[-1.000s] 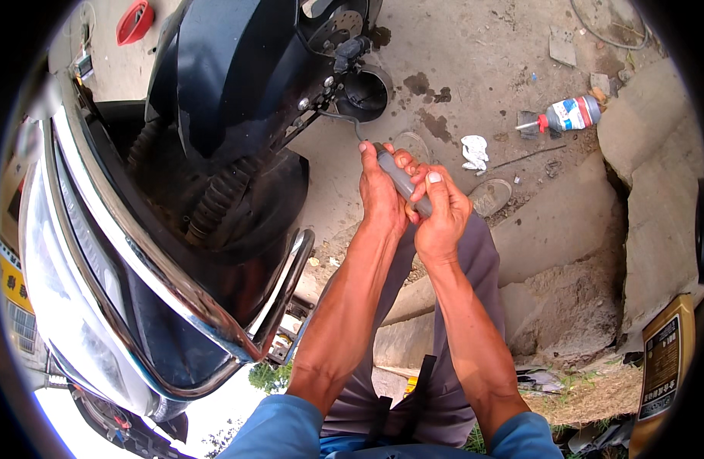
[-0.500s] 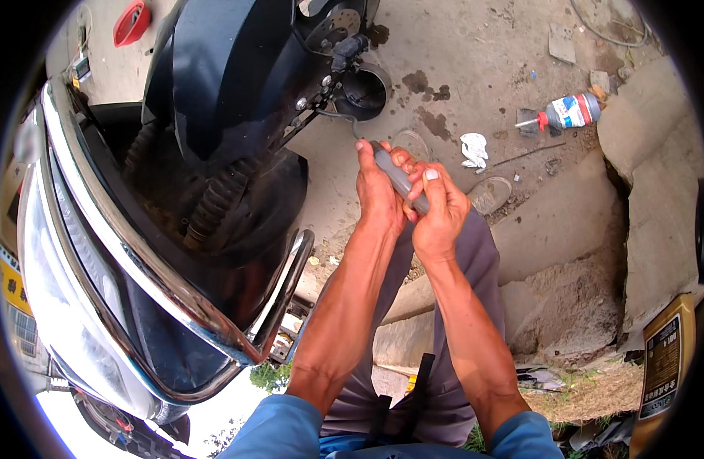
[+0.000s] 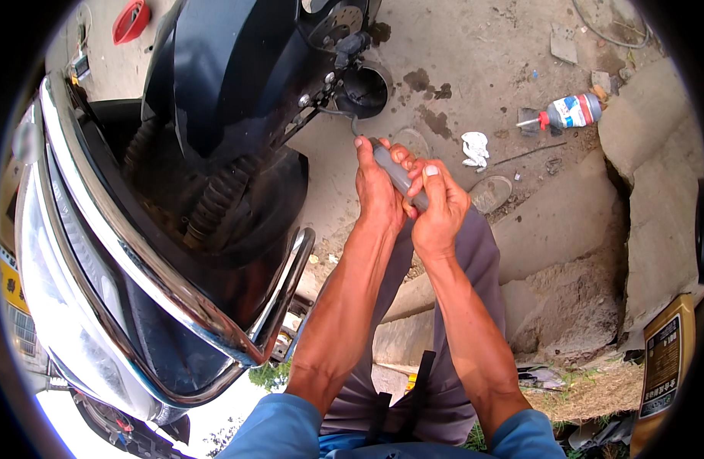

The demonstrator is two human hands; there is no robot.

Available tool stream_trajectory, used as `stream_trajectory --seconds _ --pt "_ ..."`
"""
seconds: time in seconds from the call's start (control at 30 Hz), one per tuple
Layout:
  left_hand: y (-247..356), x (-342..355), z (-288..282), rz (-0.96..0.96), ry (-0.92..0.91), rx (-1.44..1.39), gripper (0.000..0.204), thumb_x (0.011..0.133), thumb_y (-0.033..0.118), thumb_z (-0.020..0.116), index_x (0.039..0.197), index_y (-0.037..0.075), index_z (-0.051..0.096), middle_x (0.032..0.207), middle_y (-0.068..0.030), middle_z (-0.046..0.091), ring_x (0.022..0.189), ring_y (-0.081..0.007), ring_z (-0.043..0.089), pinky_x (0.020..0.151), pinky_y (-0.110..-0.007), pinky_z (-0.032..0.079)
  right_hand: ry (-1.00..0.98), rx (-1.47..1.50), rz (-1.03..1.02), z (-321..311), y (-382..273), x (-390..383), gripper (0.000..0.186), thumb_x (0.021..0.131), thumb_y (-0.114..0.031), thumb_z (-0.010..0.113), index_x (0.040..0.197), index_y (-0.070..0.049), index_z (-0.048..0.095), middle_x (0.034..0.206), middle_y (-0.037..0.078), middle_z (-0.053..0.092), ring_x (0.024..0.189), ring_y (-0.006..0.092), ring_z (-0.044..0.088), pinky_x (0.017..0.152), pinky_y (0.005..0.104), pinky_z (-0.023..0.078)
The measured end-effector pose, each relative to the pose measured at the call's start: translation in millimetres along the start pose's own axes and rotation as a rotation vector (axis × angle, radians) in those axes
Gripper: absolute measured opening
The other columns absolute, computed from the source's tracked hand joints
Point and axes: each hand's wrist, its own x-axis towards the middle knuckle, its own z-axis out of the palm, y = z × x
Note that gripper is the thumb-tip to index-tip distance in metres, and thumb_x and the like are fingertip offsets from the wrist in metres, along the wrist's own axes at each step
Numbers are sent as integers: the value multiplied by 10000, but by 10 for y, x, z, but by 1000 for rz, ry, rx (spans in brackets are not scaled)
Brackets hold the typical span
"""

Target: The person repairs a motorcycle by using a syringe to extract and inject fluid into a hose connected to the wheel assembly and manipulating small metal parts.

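Both my hands are closed around a grey, smooth cylinder that looks like a syringe (image 3: 394, 170), held at a slant between my knees and the scooter. My left hand (image 3: 376, 191) wraps its upper part, thumb lying along the side. On the lower end, my right hand (image 3: 441, 210) grips with its thumb on top; that end is hidden by the fingers. A thin hose (image 3: 355, 124) runs from the syringe's top towards the caliper area (image 3: 352, 47) by the scooter's front wheel. Left of my hands is the scooter's black front fender (image 3: 237, 69).
A chrome bar (image 3: 160, 268) curves round the scooter's front at left. On the ground lie a white crumpled tissue (image 3: 475, 150) and a bottle with a red cap (image 3: 573, 112). Broken concrete slabs (image 3: 573, 229) rise at right, near a brown box (image 3: 665, 359). A red basin (image 3: 131, 21) stands far left.
Hardly anything differs. Both hands keep the same grip on the syringe, and the surroundings have shifted very slightly in view.
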Motion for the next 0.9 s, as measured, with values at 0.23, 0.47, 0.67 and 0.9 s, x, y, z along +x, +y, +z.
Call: stream_trajectory --seconds 0.23,0.47,0.67,0.9 --pt "7 -49 1 -7 -3 50 417 1048 516 320 961 123 427 734 -27 457 641 -160 454 534 -291 422 13 -14 -4 -26 55 5 387 1015 -173 483 676 6 540 888 59 614 668 91 509 419 236 339" --pt "6 -45 -5 10 23 51 425 1046 526 318 962 124 426 735 -28 461 637 -159 458 522 -286 422 17 29 20 -14 34 -10 394 1009 -141 487 654 14 555 893 67 642 751 87 561 427 223 356" --pt "6 -26 -23 15 9 43 428 1047 527 314 960 124 426 733 -31 459 637 -164 461 514 -290 423 -6 -45 -50 -23 87 3 359 1021 -176 476 713 -2 542 867 48 588 604 89 464 418 243 335" --pt "9 -32 -30 20 5 16 428 1047 524 316 956 121 426 737 -39 456 641 -171 460 519 -291 427 4 -64 -39 -11 83 10 352 1019 -171 478 716 -5 546 862 46 591 603 85 466 416 241 332"
